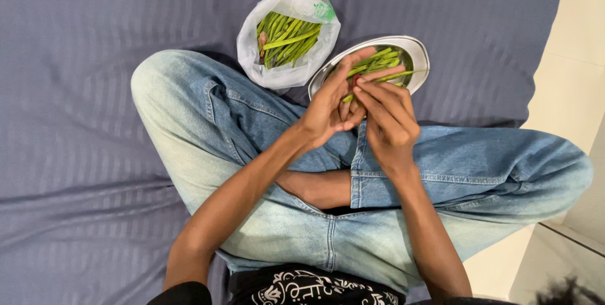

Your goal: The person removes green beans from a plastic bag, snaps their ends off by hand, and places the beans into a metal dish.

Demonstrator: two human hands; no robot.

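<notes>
1. The person sits cross-legged in light blue denim jeans on a bed covered with a grey-blue striped sheet.
2. Both hands meet above the near rim of a shallow round steel plate, which rests on the sheet just beyond the crossed legs.
3. The left hand is raised with its palm turned toward the right hand; its grip is pressed together, the thumb and fingertips pinching a long thin green bean.
4. The right hand lies just beside the left one, touching it at the fingers; its grip also pinches the same green bean, fingers curled inward over it.
5. The green bean runs from between the two hands out over the plate, its far end pointing toward the plate's right rim.
6. On the plate lies a small heap of more green beans, partly hidden by the left hand's fingers.
7. To the left of the plate, touching or nearly touching its rim, sits an open white thin plastic bag with a green printed mark near its top.
8. Inside the bag is a bundle of long green beans, lying mostly lengthwise and angled toward the bag's mouth.
9. At the right edge of the view a pale tiled floor shows beside the bed.
10. A black garment with a white pattern shows at the bottom edge, at the person's waist.
</notes>
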